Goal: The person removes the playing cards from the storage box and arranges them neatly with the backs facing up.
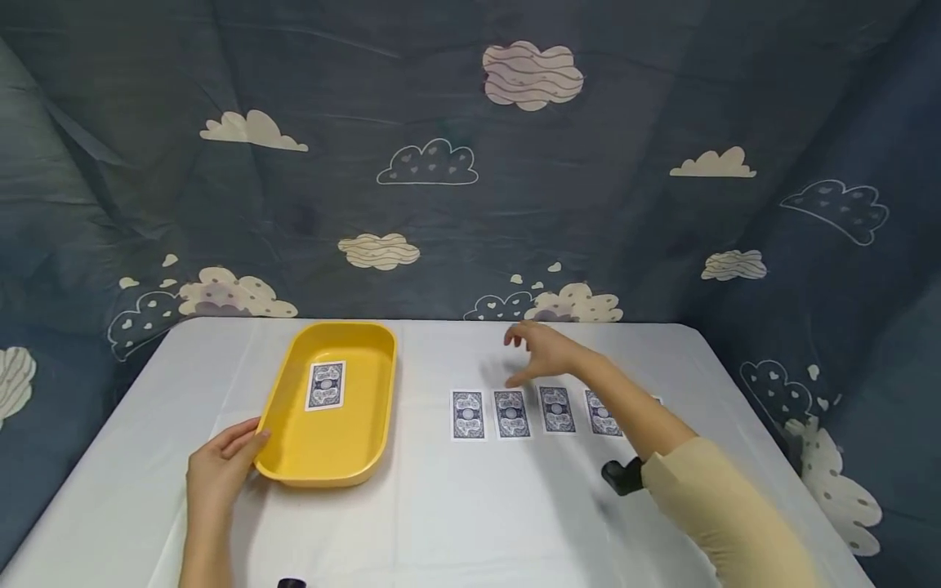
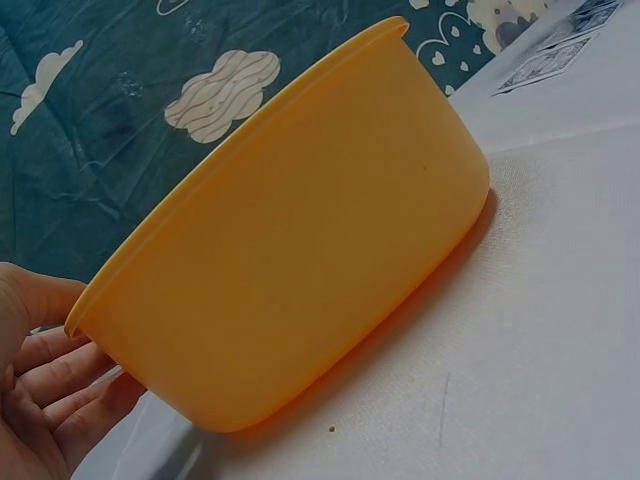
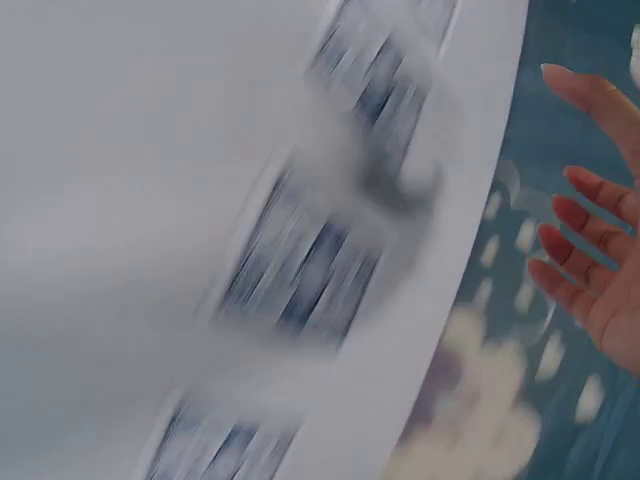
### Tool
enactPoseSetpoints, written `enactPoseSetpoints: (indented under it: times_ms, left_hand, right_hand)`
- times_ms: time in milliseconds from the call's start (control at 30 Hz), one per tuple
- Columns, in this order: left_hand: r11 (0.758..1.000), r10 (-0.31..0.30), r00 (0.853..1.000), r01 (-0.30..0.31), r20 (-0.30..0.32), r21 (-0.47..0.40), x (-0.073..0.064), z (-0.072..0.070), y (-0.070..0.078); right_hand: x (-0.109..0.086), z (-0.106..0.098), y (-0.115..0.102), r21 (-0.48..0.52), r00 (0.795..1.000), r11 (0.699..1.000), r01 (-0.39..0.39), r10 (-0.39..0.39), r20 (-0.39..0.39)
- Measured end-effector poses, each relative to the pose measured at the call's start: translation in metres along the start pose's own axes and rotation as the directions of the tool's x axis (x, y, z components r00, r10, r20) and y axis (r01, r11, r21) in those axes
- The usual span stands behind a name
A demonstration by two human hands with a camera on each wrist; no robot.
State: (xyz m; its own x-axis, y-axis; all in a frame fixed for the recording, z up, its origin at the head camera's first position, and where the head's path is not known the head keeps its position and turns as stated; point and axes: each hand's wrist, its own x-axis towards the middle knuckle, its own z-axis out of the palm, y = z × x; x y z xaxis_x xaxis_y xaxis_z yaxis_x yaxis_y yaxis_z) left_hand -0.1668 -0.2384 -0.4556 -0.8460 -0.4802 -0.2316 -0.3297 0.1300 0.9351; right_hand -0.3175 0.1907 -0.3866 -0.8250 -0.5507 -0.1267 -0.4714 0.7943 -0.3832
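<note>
At the left, my left hand [image 1: 220,465] grips the near-left corner of a yellow plastic tray [image 1: 331,457], thumb at the rim and fingers below it. One playing card [image 1: 326,385] with a blue-and-white patterned back lies in the tray. To the right, several matching playing cards [image 1: 468,415] lie in a row, backs up. My right hand [image 1: 546,351] hovers above and behind the row, with nothing in it; its fingers [image 3: 575,235] are spread and loosely bent in the right wrist view. The right forearm hides part of the row's right end.
A white cloth covers the table [image 1: 412,531]. Behind it hangs a dark blue curtain [image 1: 331,196] with cloud prints. A black piece [image 1: 623,476] sits at the right wrist by the cream sleeve [image 1: 728,506]. Another small black piece [image 1: 292,583] shows at the bottom edge.
</note>
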Motion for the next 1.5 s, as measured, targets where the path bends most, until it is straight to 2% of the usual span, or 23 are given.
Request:
enactPoseSetpoints:
  times_ms: [133, 200, 367, 533, 667, 767, 867, 1000, 1167, 1400, 1500]
  left_hand:
    - [0.999, 0.038, 0.999, -0.037, 0.020, -0.034, 0.006, 0.007, -0.010]
    - [0.998, 0.055, 0.998, -0.054, 0.029, -0.020, 0.009, 0.011, -0.013]
    - [0.997, 0.075, 0.996, -0.075, 0.055, -0.013, 0.009, 0.017, -0.009]
    - [0.993, 0.104, 0.991, -0.099, 0.080, -0.063, 0.002, 0.019, 0.004]
    - [0.994, 0.077, 0.994, -0.071, 0.073, -0.083, -0.003, 0.021, 0.008]
    - [0.997, 0.056, 0.997, -0.052, 0.062, -0.057, -0.005, 0.023, 0.011]
    - [0.998, 0.056, 0.996, -0.054, 0.075, -0.021, -0.005, 0.022, 0.012]
    - [0.999, 0.032, 0.997, -0.030, 0.074, -0.031, -0.006, 0.018, 0.012]
    - [0.998, 0.028, 0.998, -0.025, 0.051, -0.060, -0.006, 0.014, 0.010]
    - [0.998, 0.038, 0.999, -0.036, 0.034, -0.058, -0.001, 0.004, 0.012]
    - [0.998, 0.029, 0.999, -0.028, 0.026, -0.048, 0.001, -0.002, 0.012]
  right_hand:
    - [0.032, 0.006, -0.039, -0.042, 0.996, 0.996, 0.085, -0.086, -0.019]
    - [0.046, 0.009, -0.058, -0.070, 0.992, 0.990, 0.122, -0.125, -0.034]
    - [0.078, 0.016, -0.107, -0.083, 0.975, 0.975, 0.207, -0.212, -0.059]
    - [0.108, 0.039, -0.146, -0.126, 0.968, 0.960, 0.250, -0.247, 0.044]
    - [0.127, 0.064, -0.168, -0.169, 0.965, 0.956, 0.241, -0.218, 0.145]
    - [0.137, 0.080, -0.179, -0.181, 0.971, 0.967, 0.178, -0.143, 0.191]
    - [0.145, 0.092, -0.184, -0.195, 0.977, 0.975, 0.108, -0.068, 0.203]
    - [0.155, 0.102, -0.183, -0.201, 0.976, 0.978, 0.054, -0.010, 0.217]
    - [0.164, 0.110, -0.183, -0.180, 0.967, 0.982, 0.065, -0.018, 0.253]
    - [0.169, 0.115, -0.198, -0.108, 0.963, 0.991, 0.081, -0.050, 0.265]
    - [0.165, 0.120, -0.208, -0.134, 0.958, 0.983, 0.123, -0.083, 0.274]
